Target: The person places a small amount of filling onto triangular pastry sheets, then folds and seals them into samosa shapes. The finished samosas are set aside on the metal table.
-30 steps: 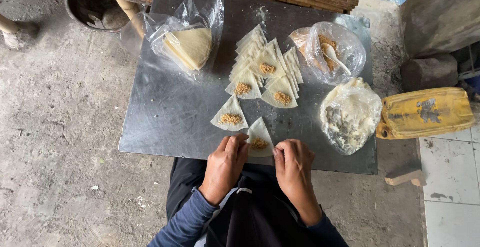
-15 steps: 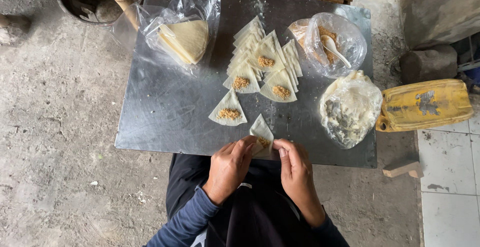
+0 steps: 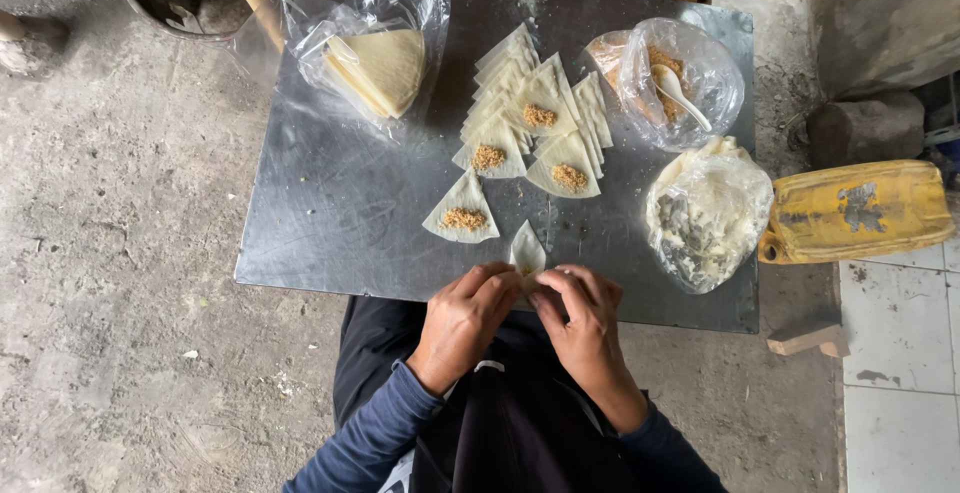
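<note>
Both hands, left hand (image 3: 468, 315) and right hand (image 3: 580, 315), have fingers pinched on one dough wrapper (image 3: 526, 252) at the counter's (image 3: 330, 213) near edge, apparently half folded. Four filled wrappers (image 3: 463, 215) wait unfolded; no finished pieces show.

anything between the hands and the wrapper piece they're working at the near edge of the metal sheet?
Nothing visible. The left hand and right hand both have their fingertips already on the folded wrapper at the near edge of the metal sheet. The filled triangles lie farther back, apart.
</note>
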